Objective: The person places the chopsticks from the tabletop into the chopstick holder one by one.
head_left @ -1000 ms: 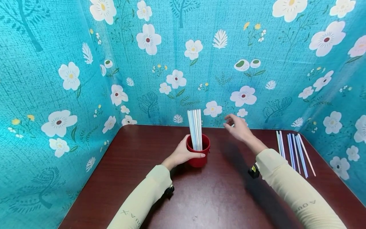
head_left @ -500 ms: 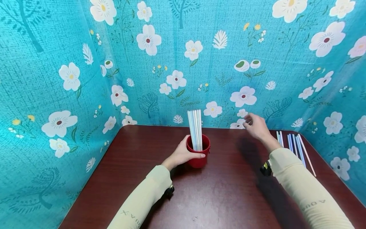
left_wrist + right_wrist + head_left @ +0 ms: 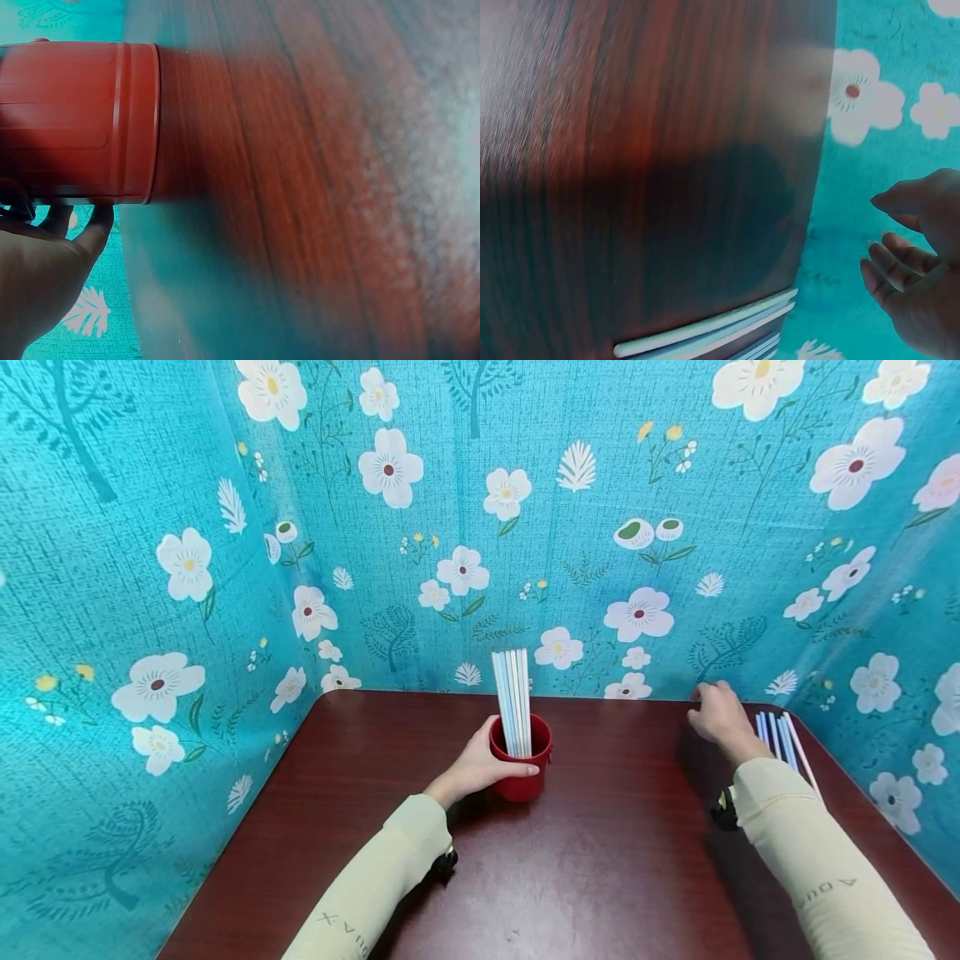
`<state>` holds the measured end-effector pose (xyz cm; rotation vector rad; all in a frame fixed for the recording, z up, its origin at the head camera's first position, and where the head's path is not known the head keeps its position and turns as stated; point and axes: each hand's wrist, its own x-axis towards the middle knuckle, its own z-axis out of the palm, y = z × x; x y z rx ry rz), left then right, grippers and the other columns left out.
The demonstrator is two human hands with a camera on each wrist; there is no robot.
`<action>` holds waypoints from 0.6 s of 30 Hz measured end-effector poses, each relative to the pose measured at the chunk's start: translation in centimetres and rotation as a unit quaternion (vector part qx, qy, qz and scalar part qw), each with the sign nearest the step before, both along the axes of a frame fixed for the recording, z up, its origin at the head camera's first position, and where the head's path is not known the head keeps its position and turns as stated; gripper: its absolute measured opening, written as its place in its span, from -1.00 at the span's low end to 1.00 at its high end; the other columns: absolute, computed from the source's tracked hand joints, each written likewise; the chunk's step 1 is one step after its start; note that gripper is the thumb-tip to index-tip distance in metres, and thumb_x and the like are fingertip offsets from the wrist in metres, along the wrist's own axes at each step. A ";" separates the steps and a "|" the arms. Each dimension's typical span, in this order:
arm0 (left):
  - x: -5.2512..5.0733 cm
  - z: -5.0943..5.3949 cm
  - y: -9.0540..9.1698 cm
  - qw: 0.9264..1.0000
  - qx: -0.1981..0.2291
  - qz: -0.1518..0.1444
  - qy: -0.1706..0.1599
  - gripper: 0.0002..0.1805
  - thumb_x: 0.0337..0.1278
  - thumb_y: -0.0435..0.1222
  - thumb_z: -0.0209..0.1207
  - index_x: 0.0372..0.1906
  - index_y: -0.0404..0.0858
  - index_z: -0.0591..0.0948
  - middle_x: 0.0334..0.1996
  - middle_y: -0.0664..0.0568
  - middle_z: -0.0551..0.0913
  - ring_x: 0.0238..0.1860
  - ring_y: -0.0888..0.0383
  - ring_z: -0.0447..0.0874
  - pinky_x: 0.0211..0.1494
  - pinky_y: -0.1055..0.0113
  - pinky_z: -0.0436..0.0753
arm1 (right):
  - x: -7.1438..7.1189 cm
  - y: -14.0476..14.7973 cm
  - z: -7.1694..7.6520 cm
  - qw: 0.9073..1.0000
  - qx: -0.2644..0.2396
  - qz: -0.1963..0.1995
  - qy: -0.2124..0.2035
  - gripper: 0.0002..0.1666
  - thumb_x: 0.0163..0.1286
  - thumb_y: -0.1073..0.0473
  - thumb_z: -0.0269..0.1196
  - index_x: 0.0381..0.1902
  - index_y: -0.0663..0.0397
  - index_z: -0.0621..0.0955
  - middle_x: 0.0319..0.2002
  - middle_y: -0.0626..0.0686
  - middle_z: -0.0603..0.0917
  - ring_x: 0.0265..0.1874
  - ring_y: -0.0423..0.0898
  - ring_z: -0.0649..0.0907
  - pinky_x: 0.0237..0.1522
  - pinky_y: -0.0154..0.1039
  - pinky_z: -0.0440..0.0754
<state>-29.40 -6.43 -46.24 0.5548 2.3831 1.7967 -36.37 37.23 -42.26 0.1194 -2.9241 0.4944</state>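
My left hand (image 3: 480,762) grips a small red bucket-like cup (image 3: 522,789), its thumb across the near side. The cup stands upright on the table, and a bundle of long pale straw-like sticks (image 3: 513,702) leans inside it. Seen from the left wrist, the cup (image 3: 67,120) shows a ribbed wall, with fingers (image 3: 96,231) against its side. My right hand (image 3: 722,718) is in the air near the table's back right, fingers loosely bent and holding nothing. Below it in the right wrist view lie pale sticks (image 3: 705,324); the sleeve hides part of that group in the head view.
More white and bluish sticks (image 3: 799,752) lie side by side along the right edge of the dark wooden table (image 3: 600,843). A turquoise flowered cloth (image 3: 420,527) hangs behind and at both sides, close to the table's edges.
My right hand has moved right and slightly down, from near the cup to over the sticks at the right. The left hand and cup have stayed in place.
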 end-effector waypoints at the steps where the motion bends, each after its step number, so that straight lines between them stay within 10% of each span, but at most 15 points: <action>1: 0.0 0.0 0.0 1.000 0.000 0.000 0.000 -0.09 -0.12 -0.07 0.59 0.36 0.15 0.33 0.23 0.24 0.53 0.23 0.14 0.50 0.06 0.12 0.72 | 0.0 0.4 -0.2 1.000 0.002 -0.002 -0.002 -0.59 0.30 0.32 0.15 0.03 0.55 0.52 -0.01 0.55 0.41 0.03 0.49 0.44 0.03 0.38 0.47; 18: -0.2 0.1 -0.1 1.000 -0.007 0.005 0.000 -0.07 -0.14 -0.07 0.60 0.37 0.18 0.33 0.22 0.26 0.54 0.23 0.17 0.50 0.08 0.11 0.71 | 0.3 5.0 -2.7 0.998 0.005 -0.030 -0.063 -0.72 0.14 0.39 0.18 -0.24 0.59 0.51 -0.26 0.54 0.56 -0.20 0.44 0.58 -0.18 0.27 0.58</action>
